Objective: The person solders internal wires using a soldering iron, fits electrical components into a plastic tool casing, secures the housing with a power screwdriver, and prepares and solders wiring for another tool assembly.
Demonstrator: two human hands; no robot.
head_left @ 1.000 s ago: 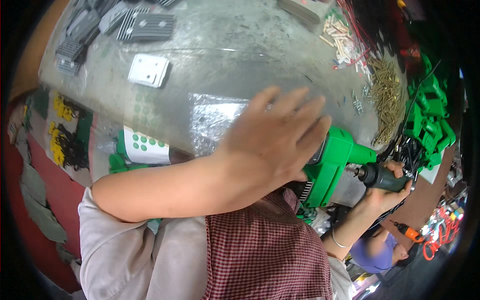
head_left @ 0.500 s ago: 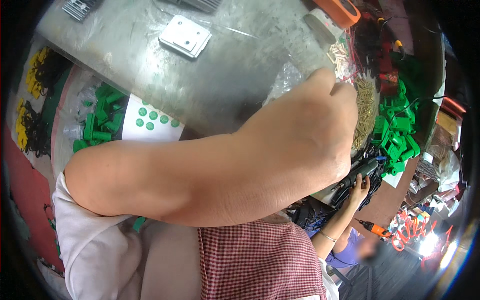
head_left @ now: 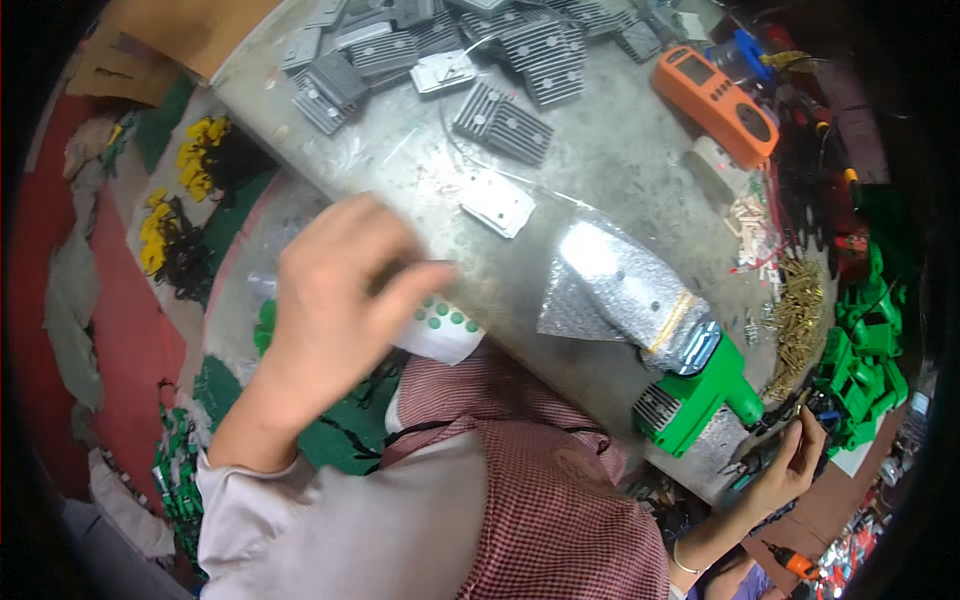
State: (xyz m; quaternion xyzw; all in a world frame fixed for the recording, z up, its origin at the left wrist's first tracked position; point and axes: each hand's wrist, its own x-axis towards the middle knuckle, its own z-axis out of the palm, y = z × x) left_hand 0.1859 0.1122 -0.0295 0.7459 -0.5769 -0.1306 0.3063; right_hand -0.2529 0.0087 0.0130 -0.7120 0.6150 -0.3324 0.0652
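The green housing (head_left: 690, 410) lies on the desk by its near edge, between your two hands: well to the right of your left hand (head_left: 350, 285) and to the left of your right hand (head_left: 795, 460), which is the nearer. Its stub points toward your right hand, and its slotted vent faces your body. A bubble-wrapped piece (head_left: 625, 275) bound with a tan band (head_left: 670, 322) meets it, the long axis running from upper left to lower right.

Your left hand is raised beside a white sheet (head_left: 440, 343) of green round stickers, thumb out and fingers curled; blur makes it impossible to tell whether you pinch anything. Your right hand has its fingers half bent near dark cables, and you cannot see here whether it grips something.

The grey desk (head_left: 610, 165) bears a white plate (head_left: 498, 203), grey finned plates (head_left: 545, 60) at the far side, and an orange meter (head_left: 715, 105). Along the right lie brass screws (head_left: 798, 315) and a pile of green parts (head_left: 865, 370). To your left, yellow-and-black bundles (head_left: 155, 235) sit beyond the desk, near a red surface (head_left: 125, 330).
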